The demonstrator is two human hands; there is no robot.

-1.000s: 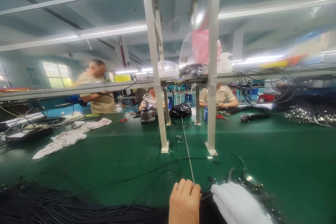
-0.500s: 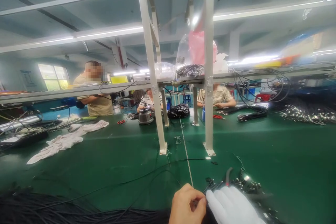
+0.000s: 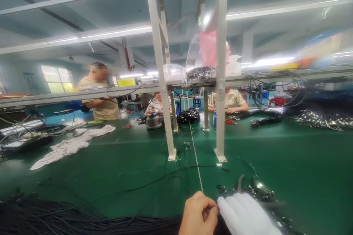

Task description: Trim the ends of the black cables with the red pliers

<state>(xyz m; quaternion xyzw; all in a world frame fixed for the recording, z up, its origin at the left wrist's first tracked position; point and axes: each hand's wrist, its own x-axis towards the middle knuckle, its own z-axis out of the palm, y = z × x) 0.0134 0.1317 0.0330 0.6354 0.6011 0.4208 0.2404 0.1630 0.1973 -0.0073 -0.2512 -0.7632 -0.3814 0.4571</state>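
My bare left hand (image 3: 198, 214) sits at the bottom edge with its fingers curled in a pinch on a thin black cable (image 3: 143, 187) that runs off to the left over the green table (image 3: 110, 161). Right beside it, touching, is my right hand (image 3: 245, 214) in a white glove, fingers together over a cluster of black cable ends with connectors (image 3: 256, 189). What the gloved fingers grip is hidden. A large bundle of black cables (image 3: 55, 216) lies along the near left edge.
Two white frame posts (image 3: 220, 80) stand on the table just ahead, carrying a shelf with bagged cables (image 3: 201, 71). White cloths (image 3: 71, 145) lie at left. A thin white line (image 3: 195, 158) runs down the table. Three people (image 3: 100, 91) work at the far side.
My left hand has curled from knuckles-up into a tighter pinch against the gloved right hand. The view has shifted slightly; both hands stay in the same spot.
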